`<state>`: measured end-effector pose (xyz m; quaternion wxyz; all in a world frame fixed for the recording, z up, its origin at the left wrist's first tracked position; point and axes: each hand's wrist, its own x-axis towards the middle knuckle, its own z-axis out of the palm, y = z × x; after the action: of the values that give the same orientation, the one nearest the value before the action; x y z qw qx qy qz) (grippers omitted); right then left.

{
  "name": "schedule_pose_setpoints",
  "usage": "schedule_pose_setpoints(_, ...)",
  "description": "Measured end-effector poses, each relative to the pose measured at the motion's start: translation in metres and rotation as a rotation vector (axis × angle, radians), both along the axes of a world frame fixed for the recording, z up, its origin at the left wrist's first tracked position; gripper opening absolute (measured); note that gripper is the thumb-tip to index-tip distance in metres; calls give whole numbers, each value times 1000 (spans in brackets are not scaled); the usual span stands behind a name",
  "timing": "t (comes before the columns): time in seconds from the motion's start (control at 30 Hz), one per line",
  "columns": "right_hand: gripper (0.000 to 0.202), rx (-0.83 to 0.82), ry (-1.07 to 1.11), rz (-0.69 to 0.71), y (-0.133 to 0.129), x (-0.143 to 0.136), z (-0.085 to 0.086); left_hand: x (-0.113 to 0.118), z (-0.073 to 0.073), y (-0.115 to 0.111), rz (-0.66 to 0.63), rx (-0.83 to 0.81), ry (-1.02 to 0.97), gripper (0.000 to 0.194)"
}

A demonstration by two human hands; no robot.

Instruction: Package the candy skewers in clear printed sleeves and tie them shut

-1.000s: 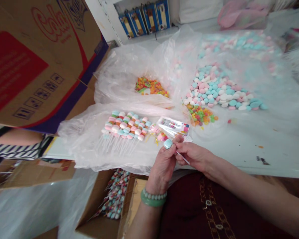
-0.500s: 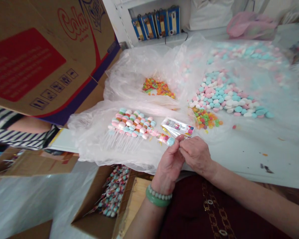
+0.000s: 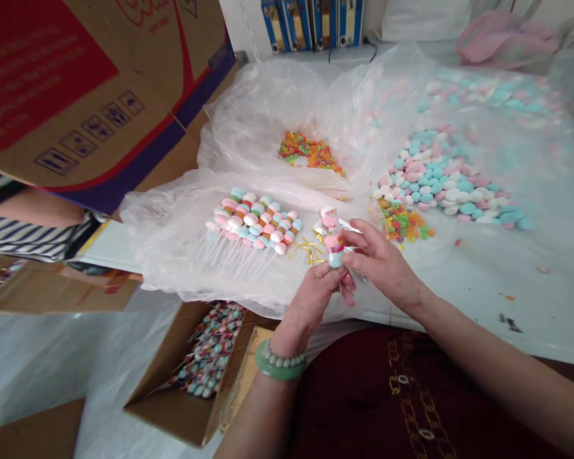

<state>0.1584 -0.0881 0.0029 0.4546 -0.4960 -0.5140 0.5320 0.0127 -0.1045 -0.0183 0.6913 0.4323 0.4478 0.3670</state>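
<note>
My left hand (image 3: 318, 290) pinches the lower end of a wrapped candy stick (image 3: 333, 242), which stands nearly upright with pink and blue pieces inside clear film. Beside it, my right hand (image 3: 380, 258) has its fingers apart, the fingertips at the right side of the wrapper. Behind the candy stick lies a partly hidden white packet, with gold twist ties (image 3: 310, 248) to its left. Farther left, rows of candy skewers (image 3: 256, 223) with white sticks rest on clear plastic sheeting (image 3: 172, 223).
Ring candies (image 3: 309, 153) and a pile of pastel candies (image 3: 440, 175) lie on the plastic; more rings (image 3: 404, 220) are near my right hand. A large carton (image 3: 76, 83) stands at left, partly hiding a person's arm (image 3: 38, 210). Below, an open box (image 3: 172, 408) holds finished candy sticks.
The wrapped candy stick has turned from lying slanted to nearly upright. My right hand has come off its lower end and spread its fingers, while my left hand keeps hold. The view has shifted slightly.
</note>
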Motion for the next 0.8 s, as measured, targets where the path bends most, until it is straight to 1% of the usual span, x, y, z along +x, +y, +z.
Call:
schedule_pose_setpoints(0.03, 29, -80, 116, 70, 5, -8, 3, -1, 1, 0, -53, -31, -26, 35)
schedule_pose_setpoints(0.07, 24, -150, 223, 107, 11, -17, 4, -1, 2, -1, -61, -48, -34, 35)
schedule_pose_setpoints(0.1, 19, -189, 308, 100, 17, -26, 5, -3, 2, -1, -17, -38, -1, 34)
schedule_pose_setpoints(0.13, 16, -196, 368, 61, 22, -35, 5, -4, 1, -1, 71, 8, 88, 33)
schedule_pose_setpoints(0.2, 15, -154, 418, -47, 29, -53, 6, -11, -2, -3, 292, 200, 392, 32)
schedule_pose_setpoints(0.27, 15, -115, 406, -99, 34, -66, 10, -19, -5, -4, 460, 458, 728, 31)
schedule_pose_setpoints(0.3, 15, -111, 392, -88, 36, -69, 12, -24, -6, -5, 503, 572, 852, 29)
schedule_pose_setpoints(0.33, 15, -118, 377, -40, 37, -70, 13, -29, -7, -6, 521, 657, 935, 28)
schedule_pose_setpoints(0.37, 15, -128, 360, 39, 38, -69, 14, -33, -8, -6, 525, 706, 980, 26)
schedule_pose_setpoints(0.4, 16, -134, 333, 129, 39, -65, 14, -37, -8, -6, 530, 715, 990, 26)
schedule_pose_setpoints(0.43, 18, -126, 282, 199, 40, -59, 12, -40, -8, -6, 546, 685, 960, 27)
schedule_pose_setpoints(0.47, 19, -92, 189, 238, 40, -52, 8, -43, -9, -5, 573, 620, 884, 27)
schedule_pose_setpoints(0.5, 18, -27, 48, 235, 40, -45, 3, -45, -10, -4, 613, 534, 768, 28)
schedule_pose_setpoints(0.57, 13, 171, -375, 175, 38, -33, -12, -46, -14, -1, 699, 341, 482, 27)
schedule_pose_setpoints(0.6, 13, 267, -609, 175, 35, -29, -21, -46, -16, 1, 725, 251, 350, 27)
schedule_pose_setpoints(0.67, 19, 411, -1006, 237, 30, -25, -37, -45, -20, 3, 740, 111, 172, 25)
schedule_pose_setpoints(0.7, 21, 458, -1143, 269, 27, -25, -44, -44, -21, 4, 735, 65, 125, 24)
schedule_pose_setpoints(0.73, 22, 495, -1236, 283, 26, -26, -50, -43, -21, 4, 724, 35, 92, 22)
schedule_pose_setpoints(0.8, 21, 555, -1303, 274, 24, -26, -57, -42, -21, 4, 705, 18, 46, 22)
